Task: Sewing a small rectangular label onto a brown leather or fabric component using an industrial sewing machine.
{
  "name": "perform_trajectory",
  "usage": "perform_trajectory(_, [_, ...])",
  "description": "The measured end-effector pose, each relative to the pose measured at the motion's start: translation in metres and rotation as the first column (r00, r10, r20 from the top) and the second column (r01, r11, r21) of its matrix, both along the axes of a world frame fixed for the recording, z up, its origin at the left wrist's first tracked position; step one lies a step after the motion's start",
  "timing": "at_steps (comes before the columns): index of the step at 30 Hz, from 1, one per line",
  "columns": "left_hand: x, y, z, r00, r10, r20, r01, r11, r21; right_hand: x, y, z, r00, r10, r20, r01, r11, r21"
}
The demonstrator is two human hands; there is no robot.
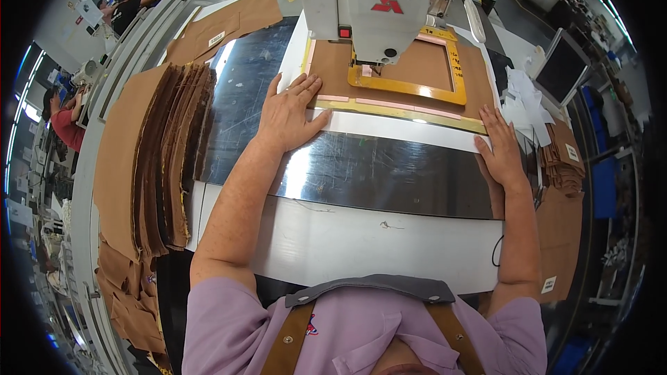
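Both hands rest on a white template board (361, 123) under the head of an industrial sewing machine (382, 10). My left hand (288, 114) lies flat at the board's left corner, fingers spread and pointing away from me. At the right end, my right hand (501, 149) presses down with its fingers stretched out. Brown fabric (333, 80) lies on the board behind a yellow-and-pink strip (389, 107) along the near edge. A yellow clamp frame (410, 90) sits on the fabric beneath the machine head. Neither hand holds anything loose.
A thick stack of brown fabric pieces (146, 160) stands on the left, with another pile (561, 160) at the right. White paper scraps (524, 101) lie near a tablet-like screen (564, 66). A shiny metal plate (389, 173) covers the near table. Other people (69, 121) work far left.
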State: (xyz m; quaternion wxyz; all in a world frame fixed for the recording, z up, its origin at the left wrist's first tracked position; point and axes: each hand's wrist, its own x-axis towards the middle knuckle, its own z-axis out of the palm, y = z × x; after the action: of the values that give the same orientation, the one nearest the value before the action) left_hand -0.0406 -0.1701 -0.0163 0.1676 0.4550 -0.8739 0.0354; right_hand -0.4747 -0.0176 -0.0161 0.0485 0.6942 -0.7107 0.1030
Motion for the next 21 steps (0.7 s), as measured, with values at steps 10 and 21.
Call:
perform_trajectory(10, [0.0028, 0.0001, -0.0023, 0.999, -0.017, -0.039, 0.016, 0.999, -0.033, -0.0002, 0.0015, 0.0007, 1.000, -0.028, 0.005, 0.028, 0.999, -0.015])
perform_trajectory(21, [0.0019, 0.0040, 0.0019, 1.000, -0.007, -0.015, 0.007, 1.000, -0.005, -0.0032, 0.0011, -0.0005, 0.999, -0.031, -0.026, 0.032, 0.999, 0.013])
